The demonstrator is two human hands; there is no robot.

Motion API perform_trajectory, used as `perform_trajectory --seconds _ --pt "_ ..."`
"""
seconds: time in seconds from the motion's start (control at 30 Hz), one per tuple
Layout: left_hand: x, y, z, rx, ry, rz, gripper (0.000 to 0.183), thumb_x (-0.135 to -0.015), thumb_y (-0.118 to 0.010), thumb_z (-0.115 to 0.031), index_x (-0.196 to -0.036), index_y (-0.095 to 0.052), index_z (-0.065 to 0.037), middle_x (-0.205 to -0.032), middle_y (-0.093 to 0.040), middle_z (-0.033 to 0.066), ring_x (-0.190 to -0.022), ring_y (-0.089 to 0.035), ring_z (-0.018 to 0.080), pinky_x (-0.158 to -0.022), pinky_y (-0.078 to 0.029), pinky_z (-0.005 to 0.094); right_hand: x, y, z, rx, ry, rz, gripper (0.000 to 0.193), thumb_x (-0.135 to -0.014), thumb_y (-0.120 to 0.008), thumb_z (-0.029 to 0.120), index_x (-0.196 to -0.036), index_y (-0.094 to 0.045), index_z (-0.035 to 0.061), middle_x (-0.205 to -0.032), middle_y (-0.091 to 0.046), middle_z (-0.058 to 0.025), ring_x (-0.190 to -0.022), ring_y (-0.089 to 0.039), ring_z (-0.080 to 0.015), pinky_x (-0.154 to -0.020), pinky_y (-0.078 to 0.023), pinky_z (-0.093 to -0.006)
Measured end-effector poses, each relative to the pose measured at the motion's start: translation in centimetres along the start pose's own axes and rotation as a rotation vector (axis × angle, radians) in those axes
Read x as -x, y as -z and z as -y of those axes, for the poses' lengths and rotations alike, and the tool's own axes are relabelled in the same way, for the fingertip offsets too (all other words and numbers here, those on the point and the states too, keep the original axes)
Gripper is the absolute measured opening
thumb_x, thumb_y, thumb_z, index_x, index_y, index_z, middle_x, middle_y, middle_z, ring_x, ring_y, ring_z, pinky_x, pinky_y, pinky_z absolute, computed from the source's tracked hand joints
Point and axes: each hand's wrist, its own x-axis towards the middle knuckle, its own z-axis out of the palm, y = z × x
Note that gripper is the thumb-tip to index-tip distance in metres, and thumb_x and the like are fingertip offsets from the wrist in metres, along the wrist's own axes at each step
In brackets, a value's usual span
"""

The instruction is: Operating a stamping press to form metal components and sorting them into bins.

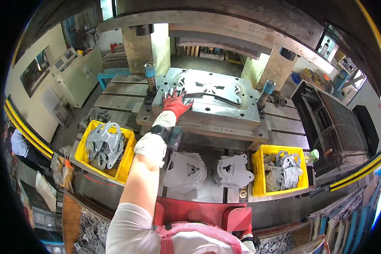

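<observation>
My left hand [176,103], in a red and grey glove, reaches forward to the left part of a steel die block [186,115]. Its fingers are spread and lie flat at the end of a dark curved strip [218,98] along the die's front. Whether they press on the strip or on the die face beside it, I cannot tell. Shiny shaped metal with cutouts [207,86] lies on top of the die. At the lower edge, only a bit of my right hand [246,232] in a red glove shows beside a red metal box [237,218]; its fingers are hidden.
Two stacks of grey metal plates [184,172] [233,170] lie before the die. Yellow bins of metal parts flank them, a left bin [129,163] and a right bin [279,192]. Guide posts [151,78] [264,95] rise beside the die. The press's upper part [224,25] hangs above.
</observation>
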Motion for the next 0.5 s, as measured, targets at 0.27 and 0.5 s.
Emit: perform_trajectory --seconds 0.27,0.5 --pt "11.5 -0.9 3.9 0.235 -0.321 -0.523 0.063 -0.074 -0.064 -0.03 -0.129 -0.038 -0.012 -0.136 -0.03 0.0153 -0.127 -0.025 0.0321 -0.102 -0.02 0.0484 -0.7 -0.4 1.0 -0.009 -0.017 0.006 0.041 -0.086 -0.051 0.027 -0.12 -0.046 0.004 -0.104 -0.059 -0.0106 -0.084 -0.056 -0.0255 -0.077 -0.045 -0.0372" --pt "35.8 -6.5 17.8 0.391 0.252 -0.432 0.049 -0.082 -0.053 -0.017 -0.127 -0.039 -0.002 -0.13 -0.038 0.0204 -0.122 -0.032 0.0348 -0.102 -0.024 0.0433 -0.5 0.1 0.7 -0.006 -0.029 -0.001 0.042 -0.086 -0.051 0.028 -0.12 -0.046 0.0042 -0.103 -0.059 -0.0097 -0.083 -0.056 -0.0251 -0.076 -0.045 -0.0375"
